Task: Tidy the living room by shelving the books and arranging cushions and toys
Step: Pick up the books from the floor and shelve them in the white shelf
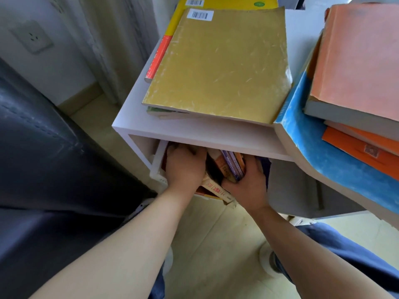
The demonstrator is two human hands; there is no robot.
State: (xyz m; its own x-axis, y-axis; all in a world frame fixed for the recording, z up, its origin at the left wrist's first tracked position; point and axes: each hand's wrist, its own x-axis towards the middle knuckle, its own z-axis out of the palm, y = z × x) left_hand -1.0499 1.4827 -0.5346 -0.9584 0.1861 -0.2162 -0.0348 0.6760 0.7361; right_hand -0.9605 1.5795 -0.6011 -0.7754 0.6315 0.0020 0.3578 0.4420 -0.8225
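Observation:
Both hands reach into the open compartment of a white shelf unit [194,128]. My left hand [183,167] presses on the left side of a row of upright books [231,167], fingers curled over their tops. My right hand [248,182] grips the right side of the same row, thumb across the spines. A cream book [216,189] with red print leans out between the hands. On the shelf top lies a gold-covered book [218,65] over a yellow one [216,2]. At the right, orange books [358,61] sit stacked on a blue book [319,152].
A dark sofa arm [49,158] stands close on the left, leaving a narrow gap to the shelf. Behind are a white wall with a socket [32,37] and a pale curtain [121,39]. Beige floor tiles [216,255] and my blue trousers [345,251] lie below.

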